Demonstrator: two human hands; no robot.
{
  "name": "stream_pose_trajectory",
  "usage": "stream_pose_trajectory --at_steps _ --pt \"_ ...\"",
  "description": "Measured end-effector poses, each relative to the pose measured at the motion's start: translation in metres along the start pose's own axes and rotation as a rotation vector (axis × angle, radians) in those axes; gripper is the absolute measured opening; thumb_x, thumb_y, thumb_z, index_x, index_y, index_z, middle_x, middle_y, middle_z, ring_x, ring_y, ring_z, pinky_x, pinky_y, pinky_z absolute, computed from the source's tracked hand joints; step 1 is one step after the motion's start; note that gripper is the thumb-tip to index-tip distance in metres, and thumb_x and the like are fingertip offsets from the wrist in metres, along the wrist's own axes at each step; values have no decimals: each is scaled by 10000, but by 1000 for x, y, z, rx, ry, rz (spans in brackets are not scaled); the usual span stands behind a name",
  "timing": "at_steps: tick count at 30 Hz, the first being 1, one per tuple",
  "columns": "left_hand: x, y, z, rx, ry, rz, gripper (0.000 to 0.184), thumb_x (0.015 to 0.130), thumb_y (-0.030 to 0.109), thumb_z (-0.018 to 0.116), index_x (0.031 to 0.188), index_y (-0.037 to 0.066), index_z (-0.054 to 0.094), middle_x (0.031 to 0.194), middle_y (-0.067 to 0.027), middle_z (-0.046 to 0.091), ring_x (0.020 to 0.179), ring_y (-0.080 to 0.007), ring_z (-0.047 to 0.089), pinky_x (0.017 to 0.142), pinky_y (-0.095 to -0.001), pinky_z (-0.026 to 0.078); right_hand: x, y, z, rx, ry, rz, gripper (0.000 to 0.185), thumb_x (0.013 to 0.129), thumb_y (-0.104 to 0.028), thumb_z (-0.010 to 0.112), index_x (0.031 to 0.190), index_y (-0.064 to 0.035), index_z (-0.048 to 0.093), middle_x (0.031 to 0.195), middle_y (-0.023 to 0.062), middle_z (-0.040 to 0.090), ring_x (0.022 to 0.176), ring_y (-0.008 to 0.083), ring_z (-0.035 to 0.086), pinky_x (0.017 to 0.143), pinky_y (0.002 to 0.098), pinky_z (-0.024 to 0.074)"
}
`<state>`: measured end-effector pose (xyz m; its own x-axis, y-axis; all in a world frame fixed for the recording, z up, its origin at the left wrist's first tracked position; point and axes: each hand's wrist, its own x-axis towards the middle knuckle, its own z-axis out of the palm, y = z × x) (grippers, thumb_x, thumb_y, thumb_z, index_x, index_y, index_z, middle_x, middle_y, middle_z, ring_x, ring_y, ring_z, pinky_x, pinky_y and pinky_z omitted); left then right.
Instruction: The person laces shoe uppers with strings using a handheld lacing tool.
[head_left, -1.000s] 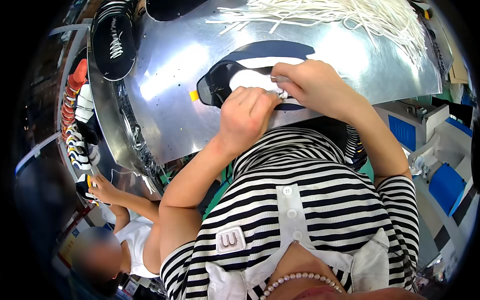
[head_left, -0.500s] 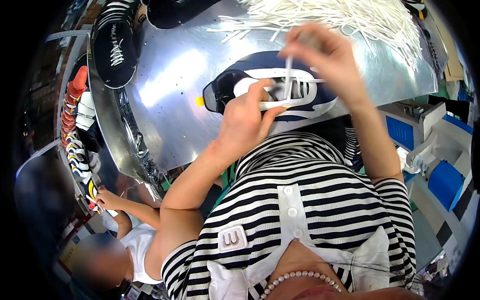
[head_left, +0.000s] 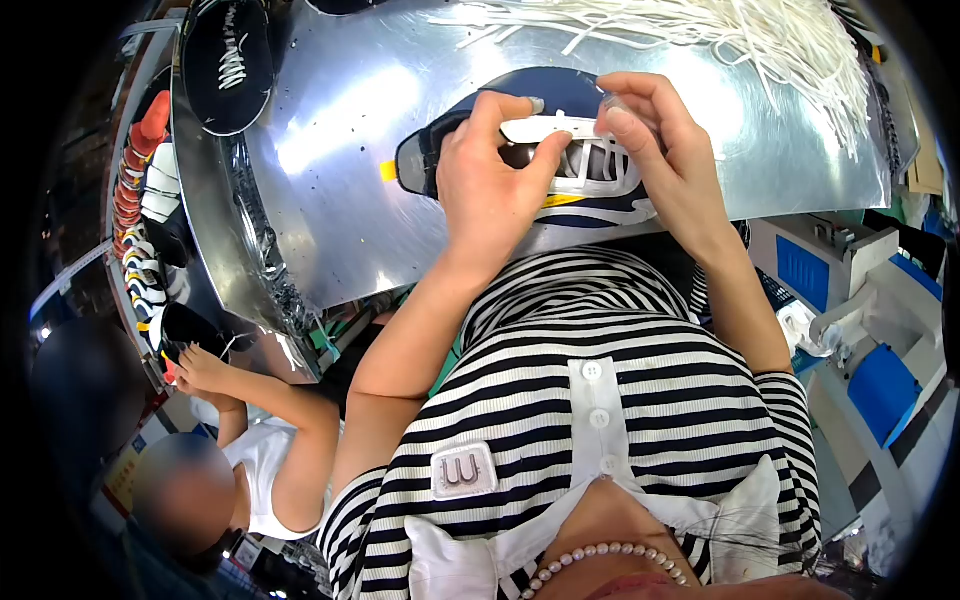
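A navy and white shoe [head_left: 530, 82] lies on its sole on the metal table, its heel with a yellow tab [head_left: 388, 171] to the left. My left hand [head_left: 495, 165] pinches the white eyelet strip [head_left: 535, 129] between thumb and fingers at the shoe's opening. Close beside it, my right hand [head_left: 660, 140] has its thumb and fingertips together at the strip's right end; what they hold is too small to make out. White laces [head_left: 590, 165] cross the shoe's front part below the strip.
Loose white laces [head_left: 760, 50] are heaped at the table's [head_left: 340, 230] back right. A black laced shoe [head_left: 228, 70] stands at the back left. Beyond the left edge are stacked shoe parts [head_left: 150, 190] and a co-worker's hands [head_left: 205, 370]. Blue and grey equipment [head_left: 803, 272] stands at right.
My right hand, raised with a white lace half a second ago, has come down beside my left hand. My left hand now grips the far-side eyelet strip instead of the near one.
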<state>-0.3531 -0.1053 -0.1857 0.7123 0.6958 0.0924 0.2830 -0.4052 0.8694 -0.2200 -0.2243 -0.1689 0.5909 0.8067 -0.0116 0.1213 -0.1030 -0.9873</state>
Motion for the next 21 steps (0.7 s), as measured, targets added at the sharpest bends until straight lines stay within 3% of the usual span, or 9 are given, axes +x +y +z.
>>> stream_pose_trajectory --at_steps 1,2,6,11,14,15,16,19,21 --pt "0 0 0 -1 -6 -4 296 831 35 743 1055 -15 555 878 -87 692 784 -101 654 699 -220 511 -4 -4 -3 -74 -7 35 210 949 -168 620 1094 -18 597 897 91 685 767 147 655 663 271 498" --pt "0 0 -1 -2 -14 -6 297 832 31 740 1058 -15 553 887 -89 690 789 -102 654 701 -220 510 -9 0 -2 -157 3 -9 175 949 -167 604 1060 -34 576 872 128 685 748 226 675 647 307 501" --pt "-1 -1 -1 -6 -22 9 290 836 15 727 1061 -13 546 907 -92 684 803 -103 650 705 -224 508 -13 0 -5 -386 -46 -99 132 910 -142 622 986 -47 571 785 116 683 703 286 664 618 358 496" --pt "-5 -1 1 108 14 83 286 830 35 728 1060 -11 564 898 -91 691 757 -116 650 687 -240 501 -7 6 -1 -546 -60 -228 130 881 -135 630 946 -49 558 704 96 660 663 283 662 578 378 488" --pt "-9 7 0 244 -7 216 258 829 35 710 1051 -2 584 897 -116 696 726 -150 654 688 -270 498 -2 3 17 -785 -60 -241 159 842 -118 636 918 -34 526 672 100 650 622 283 661 512 379 482" --pt "-11 12 3 351 14 384 216 834 21 680 1034 7 599 895 -134 697 741 -180 655 690 -290 492 2 2 24 -890 -59 -234 170 829 -113 638 909 -29 514 664 103 647 608 283 661 489 379 479" --pt "-9 9 3 332 2 343 235 839 14 671 1058 3 588 918 -129 698 775 -163 653 705 -280 494 5 3 28 -944 -59 -312 200 795 -102 642 898 -23 490 655 114 646 587 286 661 440 375 469" --pt "-7 0 2 111 -24 116 276 859 -6 642 1120 -8 554 961 -113 698 851 -126 641 741 -254 497 13 -1 22 -919 -88 -372 192 816 -118 643 892 -30 490 670 114 653 596 285 663 476 373 489" --pt "-4 -2 0 -106 -2 -24 282 854 -3 647 1118 -11 548 955 -120 698 866 -136 646 756 -258 500 4 -15 -1 -831 -101 -238 185 841 -159 655 944 -42 555 698 87 648 644 273 666 572 362 514"
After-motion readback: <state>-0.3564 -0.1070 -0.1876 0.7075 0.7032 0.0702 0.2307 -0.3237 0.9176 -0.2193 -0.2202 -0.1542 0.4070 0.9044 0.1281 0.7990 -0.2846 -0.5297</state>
